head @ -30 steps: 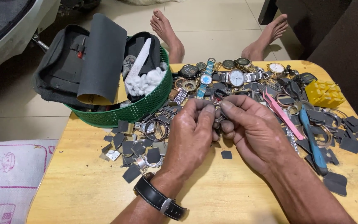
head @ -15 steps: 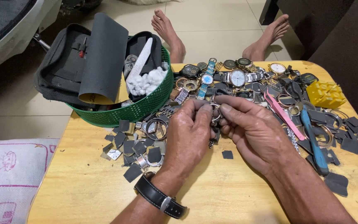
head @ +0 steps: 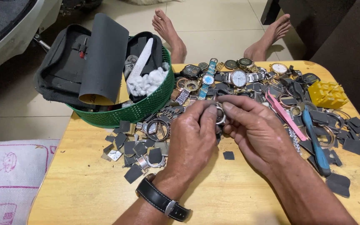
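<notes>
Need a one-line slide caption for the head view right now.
Left hand and right hand pinch a small metal ring above a wooden table strewn with watches.

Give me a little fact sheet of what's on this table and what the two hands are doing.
Surface: round wooden table
Left hand: wears a black wristwatch; fingertips pinch a small metal ring-shaped watch part
Right hand: thumb and forefinger grip the same part from the other side
Behind the hands: pile of wristwatches
Left of the hands: dark square chips, loose bezels
Right side: pink tweezers, blue-handled tool, yellow block
Back left: green basket with a black tool case, cotton balls
</notes>
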